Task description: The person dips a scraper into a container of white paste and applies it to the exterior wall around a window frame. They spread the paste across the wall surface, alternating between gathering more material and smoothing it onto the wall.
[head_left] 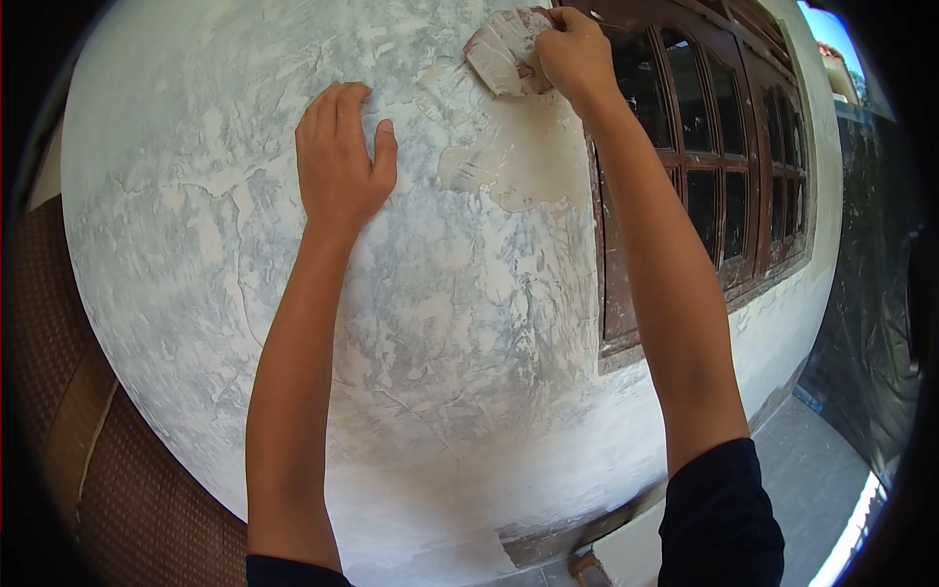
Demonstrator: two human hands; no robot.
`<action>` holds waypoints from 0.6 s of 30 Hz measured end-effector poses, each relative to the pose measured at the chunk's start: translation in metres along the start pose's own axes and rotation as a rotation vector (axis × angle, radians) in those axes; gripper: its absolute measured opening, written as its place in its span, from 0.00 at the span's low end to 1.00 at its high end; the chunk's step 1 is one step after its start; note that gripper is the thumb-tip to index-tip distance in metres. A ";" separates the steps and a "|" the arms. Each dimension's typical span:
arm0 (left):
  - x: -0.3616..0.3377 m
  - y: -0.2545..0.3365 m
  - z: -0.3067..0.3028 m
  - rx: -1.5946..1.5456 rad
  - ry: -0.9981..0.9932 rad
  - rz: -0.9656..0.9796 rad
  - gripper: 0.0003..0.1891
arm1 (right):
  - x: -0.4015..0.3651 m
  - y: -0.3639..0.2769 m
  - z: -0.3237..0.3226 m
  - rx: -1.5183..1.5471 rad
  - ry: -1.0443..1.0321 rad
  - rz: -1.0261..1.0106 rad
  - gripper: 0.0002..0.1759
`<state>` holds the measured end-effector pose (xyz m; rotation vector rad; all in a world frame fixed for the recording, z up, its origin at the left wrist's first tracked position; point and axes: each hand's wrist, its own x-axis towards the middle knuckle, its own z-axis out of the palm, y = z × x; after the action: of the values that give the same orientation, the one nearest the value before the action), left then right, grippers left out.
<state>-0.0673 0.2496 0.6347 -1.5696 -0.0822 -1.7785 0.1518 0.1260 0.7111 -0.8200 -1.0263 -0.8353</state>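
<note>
My left hand (pixel 342 152) is raised against the pale, patchy wall (pixel 421 323), its fingers and thumb apart and nothing in it. Higher up and to the right, my right hand (pixel 575 54) grips the edge of a crumpled, whitish piece with reddish-brown marks (pixel 509 54). That piece lies against the wall beside the window frame. Below it is a smooth beige patch (pixel 533 157) with uneven edges. What the piece is made of I cannot tell.
A brown wooden window (pixel 724 157) with dark panes is set in the wall at the right. Dark plastic sheeting (pixel 861 264) hangs beyond it. Brown woven panels (pixel 147 499) stand at the lower left. Grey floor (pixel 817 470) shows at the lower right.
</note>
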 end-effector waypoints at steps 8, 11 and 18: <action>0.000 0.000 0.000 0.006 0.002 0.010 0.19 | -0.004 0.006 -0.011 0.071 0.029 0.100 0.23; 0.000 0.000 0.001 0.013 -0.004 -0.011 0.20 | -0.009 0.007 0.002 -0.045 -0.189 -0.078 0.23; 0.001 0.000 0.000 0.005 -0.001 0.002 0.19 | -0.022 -0.054 -0.040 0.239 -0.123 0.272 0.19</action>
<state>-0.0674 0.2489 0.6350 -1.5672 -0.0853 -1.7745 0.1134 0.0716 0.6879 -0.7908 -1.0700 -0.4255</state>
